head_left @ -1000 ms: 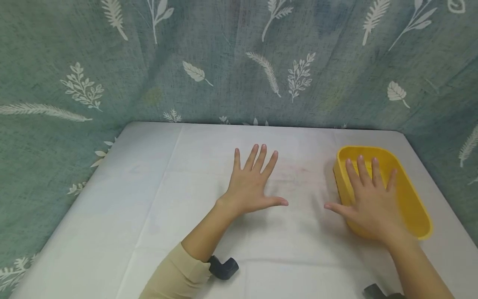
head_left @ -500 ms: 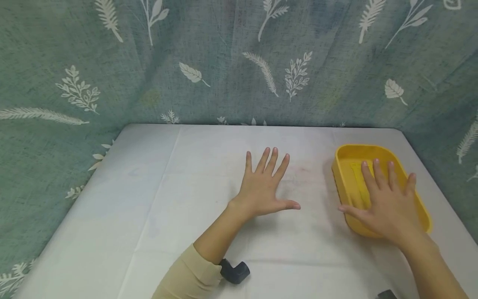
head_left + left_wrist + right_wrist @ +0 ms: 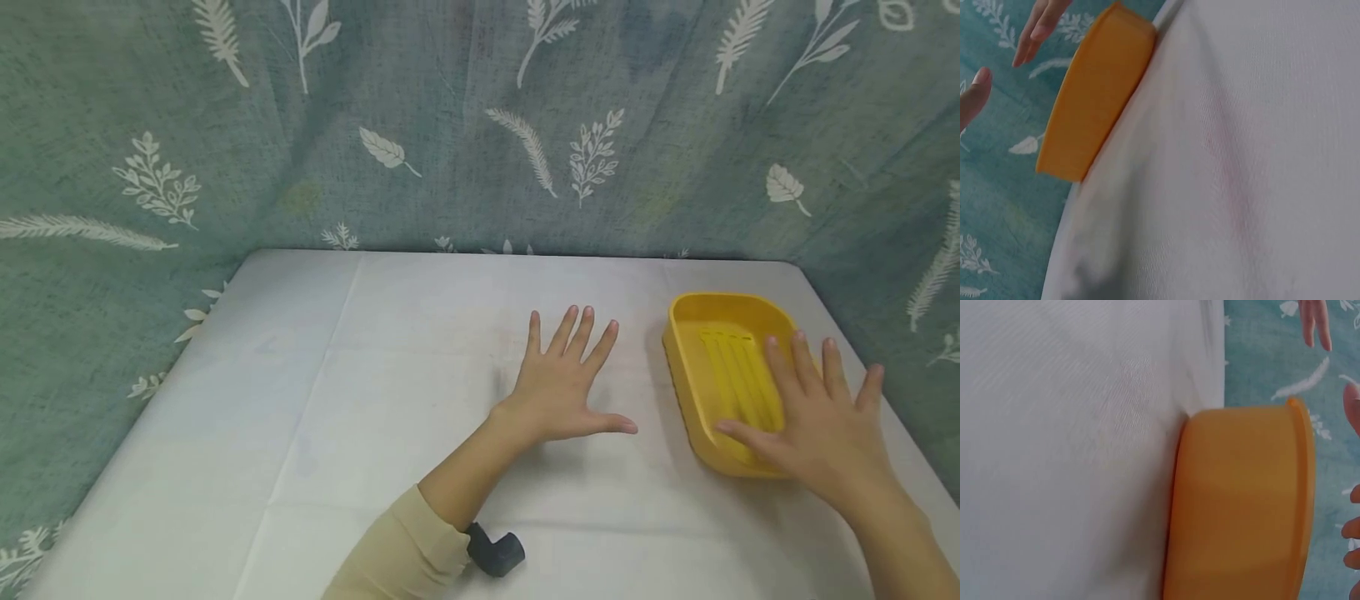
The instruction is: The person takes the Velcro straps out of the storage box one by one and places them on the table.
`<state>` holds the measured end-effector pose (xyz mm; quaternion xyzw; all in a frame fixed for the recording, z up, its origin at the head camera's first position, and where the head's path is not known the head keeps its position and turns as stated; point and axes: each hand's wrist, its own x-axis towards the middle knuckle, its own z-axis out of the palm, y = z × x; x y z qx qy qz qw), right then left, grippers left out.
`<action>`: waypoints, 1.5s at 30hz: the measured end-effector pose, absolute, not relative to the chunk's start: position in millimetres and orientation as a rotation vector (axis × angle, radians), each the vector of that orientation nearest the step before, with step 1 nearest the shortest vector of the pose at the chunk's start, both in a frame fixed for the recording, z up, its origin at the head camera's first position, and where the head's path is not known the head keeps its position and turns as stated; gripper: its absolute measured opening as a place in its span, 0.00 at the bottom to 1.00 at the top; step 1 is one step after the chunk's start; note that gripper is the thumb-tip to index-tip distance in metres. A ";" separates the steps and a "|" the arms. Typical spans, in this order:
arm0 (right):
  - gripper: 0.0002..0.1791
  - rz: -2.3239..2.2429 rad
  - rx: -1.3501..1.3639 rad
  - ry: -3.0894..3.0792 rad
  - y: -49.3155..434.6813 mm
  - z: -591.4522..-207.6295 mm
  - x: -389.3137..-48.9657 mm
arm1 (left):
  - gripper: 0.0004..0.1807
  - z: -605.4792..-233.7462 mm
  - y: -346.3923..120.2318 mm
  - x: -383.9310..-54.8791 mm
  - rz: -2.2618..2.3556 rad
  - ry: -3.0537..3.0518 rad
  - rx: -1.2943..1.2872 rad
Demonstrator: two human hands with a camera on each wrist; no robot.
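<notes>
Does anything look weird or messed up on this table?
Yes, a little: the white cover has a faint pinkish smudge, clearest in the left wrist view. It looks odd because the cover around it is whitish. I can't tell what made it. The yellow tray sits flat.

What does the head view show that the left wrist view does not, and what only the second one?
Only the head view: the beige fabric sleeve, the black, bent piece beside it, the spread left hand and right hand whole, and thin yellow strips inside the yellow, round-cornered tray.

Only the left wrist view: a faint pink stain on the white, cloth-covered tabletop; I cannot make it out in the head view.

Both: the tray, the tabletop, some fingers and the green-blue, leaf-patterned fabric.
</notes>
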<state>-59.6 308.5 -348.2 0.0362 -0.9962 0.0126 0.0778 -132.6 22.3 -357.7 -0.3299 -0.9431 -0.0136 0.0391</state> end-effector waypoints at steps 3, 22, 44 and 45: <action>0.66 0.041 0.085 -2.980 314.9 -350.5 -57.2 | 0.62 -357.6 31.5 -133.0 -0.044 -2.878 -1.054; 0.66 0.051 -0.086 -3.038 351.5 -366.5 -40.9 | 0.63 -375.4 85.1 -128.3 -0.288 -2.992 -1.173; 0.53 1.001 0.044 -2.905 397.2 -406.3 -33.5 | 0.61 -398.6 127.1 -102.7 -1.303 -2.913 -0.974; 0.53 1.035 0.015 -2.911 399.5 -407.9 -34.0 | 0.60 -400.1 128.3 -101.8 -1.415 -2.886 -0.944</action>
